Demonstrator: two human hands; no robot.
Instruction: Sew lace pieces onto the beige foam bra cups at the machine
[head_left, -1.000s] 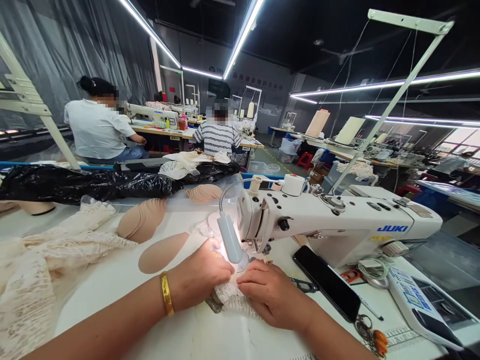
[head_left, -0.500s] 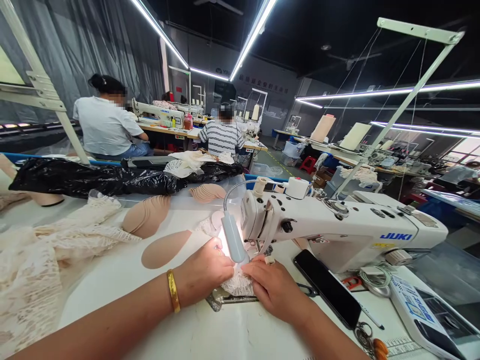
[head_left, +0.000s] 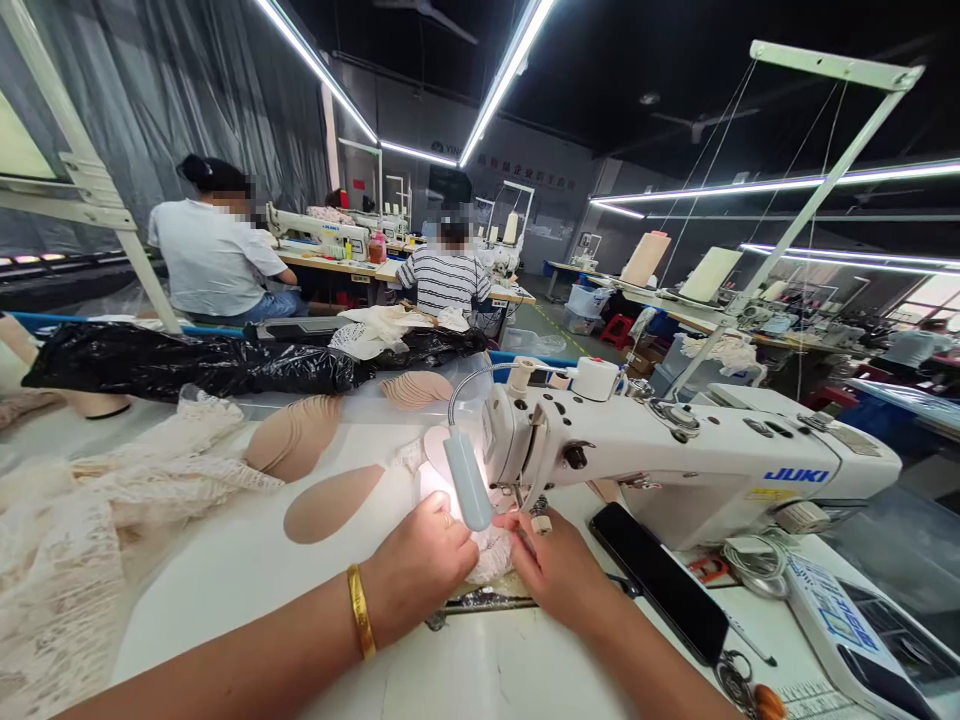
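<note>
Reads "JUKI" in blue on the machine point(head_left: 705, 450), "YIN" on the wall point(head_left: 555, 165) beyond. At the machine's needle end, grips lace point(head_left: 492, 562) in a curled-shut left hand point(head_left: 429, 550), touches it with a half-open right hand point(head_left: 559, 570).

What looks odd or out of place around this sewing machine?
Nothing looks spilled or clearly damaged. The oddest thing is perhaps the black phone, lying aslant on the worktable close beside the sewing machine, near the right hand. The lace at the left lies in a loose, rumpled heap.
</note>
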